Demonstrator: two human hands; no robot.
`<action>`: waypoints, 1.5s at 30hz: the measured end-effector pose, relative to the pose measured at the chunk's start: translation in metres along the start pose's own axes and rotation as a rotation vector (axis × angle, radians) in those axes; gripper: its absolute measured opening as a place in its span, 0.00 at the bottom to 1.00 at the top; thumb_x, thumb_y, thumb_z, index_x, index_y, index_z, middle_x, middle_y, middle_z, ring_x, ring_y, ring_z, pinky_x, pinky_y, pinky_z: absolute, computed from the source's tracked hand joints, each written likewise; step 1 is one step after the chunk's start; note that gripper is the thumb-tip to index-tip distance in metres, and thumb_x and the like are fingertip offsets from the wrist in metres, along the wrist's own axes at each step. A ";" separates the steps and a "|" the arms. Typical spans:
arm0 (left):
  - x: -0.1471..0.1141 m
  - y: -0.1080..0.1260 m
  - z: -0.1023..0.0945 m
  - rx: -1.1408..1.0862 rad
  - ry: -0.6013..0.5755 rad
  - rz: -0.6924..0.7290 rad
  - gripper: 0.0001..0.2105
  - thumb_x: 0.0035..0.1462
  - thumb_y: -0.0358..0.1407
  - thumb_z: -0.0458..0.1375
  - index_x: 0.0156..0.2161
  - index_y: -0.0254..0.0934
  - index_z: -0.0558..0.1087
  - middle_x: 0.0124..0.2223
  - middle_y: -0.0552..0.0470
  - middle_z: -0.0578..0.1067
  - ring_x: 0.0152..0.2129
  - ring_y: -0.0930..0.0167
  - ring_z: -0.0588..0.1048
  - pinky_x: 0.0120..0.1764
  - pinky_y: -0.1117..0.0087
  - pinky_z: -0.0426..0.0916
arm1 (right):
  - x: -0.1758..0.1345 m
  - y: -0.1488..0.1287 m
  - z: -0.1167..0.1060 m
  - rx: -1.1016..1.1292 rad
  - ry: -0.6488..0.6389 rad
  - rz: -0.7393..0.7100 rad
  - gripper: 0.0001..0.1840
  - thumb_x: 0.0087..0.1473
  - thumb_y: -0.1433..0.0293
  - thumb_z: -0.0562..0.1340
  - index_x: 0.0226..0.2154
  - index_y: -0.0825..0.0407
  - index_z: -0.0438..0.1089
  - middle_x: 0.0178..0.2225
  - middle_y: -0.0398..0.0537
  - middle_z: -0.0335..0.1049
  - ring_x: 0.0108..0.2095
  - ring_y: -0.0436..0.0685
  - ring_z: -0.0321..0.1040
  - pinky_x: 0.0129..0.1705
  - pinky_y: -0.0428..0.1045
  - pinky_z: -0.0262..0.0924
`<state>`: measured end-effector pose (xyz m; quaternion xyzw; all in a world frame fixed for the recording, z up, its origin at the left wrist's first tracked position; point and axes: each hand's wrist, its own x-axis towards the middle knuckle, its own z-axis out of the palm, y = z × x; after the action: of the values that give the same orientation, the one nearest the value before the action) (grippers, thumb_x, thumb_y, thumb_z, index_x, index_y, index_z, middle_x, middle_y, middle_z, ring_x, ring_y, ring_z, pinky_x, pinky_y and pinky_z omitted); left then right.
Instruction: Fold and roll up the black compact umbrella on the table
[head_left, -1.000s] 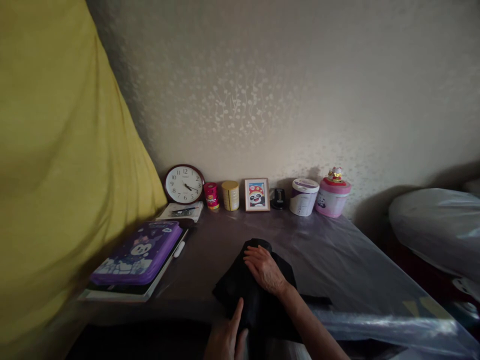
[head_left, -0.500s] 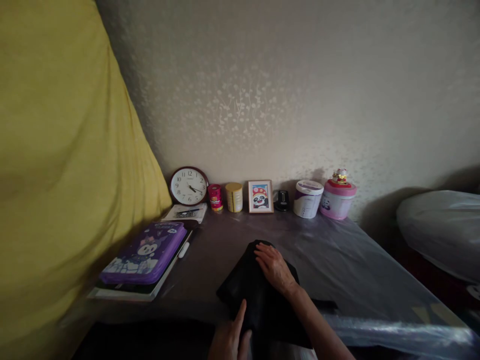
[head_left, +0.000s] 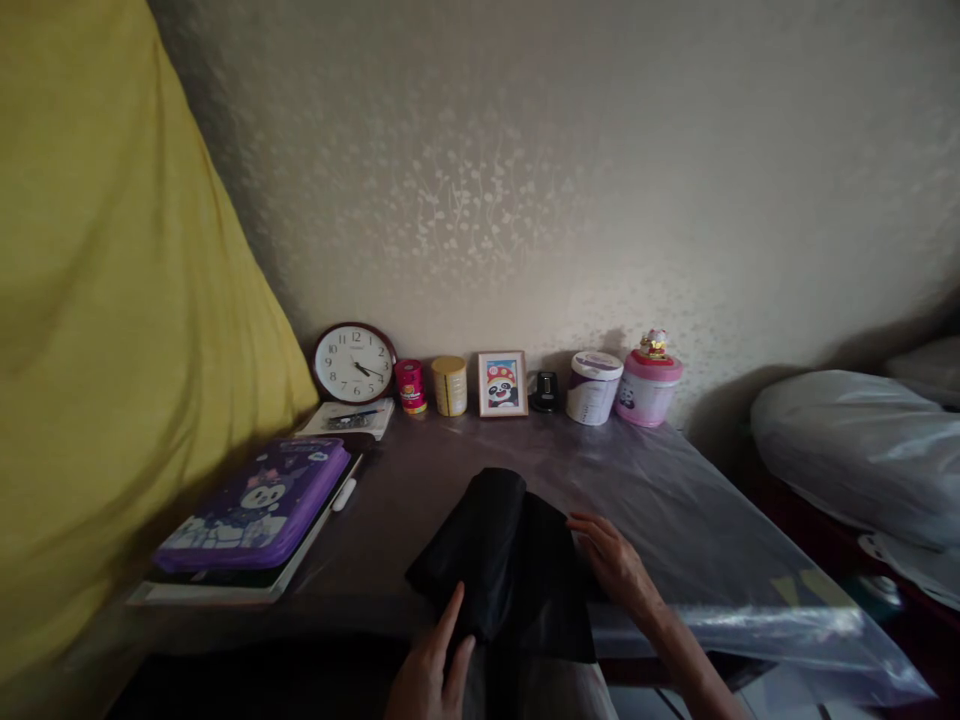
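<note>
A piece of smooth black cloth [head_left: 480, 540] lies folded over the front of the table, its lower part hanging past the edge. Its left part forms a rounded, raised fold, and a flatter flap [head_left: 553, 590] spreads on the right. My left hand [head_left: 431, 670] is at the bottom, index finger and thumb apart, with the index fingertip against the left fold. At the flap's right edge, my right hand [head_left: 615, 565] has its fingers stretched out, the fingertips touching the cloth. The right thumb is hidden.
A purple pencil case [head_left: 262, 505] lies on books at the left, beside a yellow curtain [head_left: 150, 300]. Along the wall stand a clock [head_left: 354, 363], tins, a picture frame [head_left: 502, 384] and two tubs. A shiny plastic cover [head_left: 720, 560] lies over the table.
My right hand has slid from the top of the cloth to its right edge, and the right flap now lies spread out. My left hand stays at the left fold. The view has shifted right.
</note>
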<state>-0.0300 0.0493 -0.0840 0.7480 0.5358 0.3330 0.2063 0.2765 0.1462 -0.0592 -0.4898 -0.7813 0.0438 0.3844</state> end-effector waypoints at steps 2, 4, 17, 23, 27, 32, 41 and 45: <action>0.002 0.005 -0.004 -0.024 0.009 -0.013 0.23 0.62 0.36 0.43 0.60 0.29 0.56 0.57 0.41 0.67 0.53 0.70 0.68 0.51 0.71 0.66 | -0.007 -0.006 -0.001 0.012 -0.046 -0.009 0.17 0.58 0.72 0.51 0.45 0.46 0.69 0.50 0.50 0.68 0.48 0.56 0.69 0.48 0.53 0.67; 0.003 0.009 -0.007 -0.061 0.024 -0.010 0.23 0.61 0.36 0.44 0.59 0.29 0.58 0.57 0.41 0.68 0.52 0.69 0.68 0.50 0.70 0.67 | -0.012 -0.014 -0.001 0.027 -0.077 -0.009 0.18 0.57 0.74 0.51 0.46 0.45 0.69 0.53 0.50 0.66 0.50 0.56 0.67 0.50 0.53 0.66; 0.001 0.021 -0.013 -0.192 0.042 -0.185 0.21 0.60 0.41 0.50 0.58 0.46 0.61 0.49 0.52 0.77 0.40 0.68 0.78 0.43 0.68 0.73 | -0.001 -0.042 -0.003 0.256 -0.095 -0.061 0.17 0.55 0.77 0.51 0.44 0.47 0.66 0.54 0.52 0.64 0.52 0.56 0.65 0.51 0.54 0.63; 0.001 0.020 -0.014 -0.177 0.066 -0.145 0.21 0.60 0.41 0.48 0.59 0.47 0.61 0.47 0.53 0.78 0.43 0.68 0.77 0.46 0.66 0.72 | 0.015 -0.052 0.004 0.288 -0.111 -0.119 0.14 0.58 0.74 0.51 0.44 0.47 0.66 0.55 0.53 0.63 0.53 0.58 0.64 0.53 0.55 0.61; 0.002 0.013 -0.010 -0.198 0.070 -0.120 0.21 0.60 0.40 0.48 0.59 0.46 0.61 0.55 0.53 0.71 0.51 0.68 0.71 0.50 0.66 0.69 | 0.029 -0.061 0.008 0.279 -0.112 -0.148 0.14 0.57 0.76 0.50 0.41 0.48 0.67 0.55 0.53 0.63 0.52 0.57 0.65 0.53 0.55 0.61; 0.005 0.009 -0.009 -0.253 0.020 -0.146 0.23 0.60 0.40 0.46 0.59 0.35 0.61 0.58 0.46 0.67 0.55 0.70 0.66 0.55 0.67 0.63 | 0.051 -0.076 0.014 0.238 -0.101 -0.192 0.11 0.61 0.73 0.50 0.40 0.48 0.67 0.53 0.52 0.65 0.50 0.55 0.66 0.51 0.53 0.62; 0.005 0.011 -0.015 -0.404 -0.095 -0.228 0.24 0.60 0.41 0.46 0.59 0.32 0.61 0.59 0.44 0.66 0.57 0.69 0.63 0.58 0.65 0.59 | 0.085 -0.099 0.040 0.221 -0.038 -0.283 0.11 0.62 0.71 0.50 0.39 0.48 0.67 0.47 0.50 0.67 0.47 0.53 0.68 0.49 0.51 0.65; 0.000 0.004 -0.008 -0.319 -0.026 -0.222 0.22 0.59 0.40 0.48 0.57 0.35 0.64 0.57 0.46 0.69 0.55 0.68 0.66 0.56 0.67 0.62 | 0.088 -0.103 0.056 0.158 -0.084 -0.310 0.11 0.62 0.71 0.50 0.40 0.48 0.68 0.48 0.49 0.67 0.47 0.53 0.67 0.50 0.50 0.63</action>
<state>-0.0332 0.0475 -0.0757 0.6463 0.5528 0.3794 0.3644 0.1457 0.1806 -0.0034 -0.3294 -0.8570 0.0655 0.3908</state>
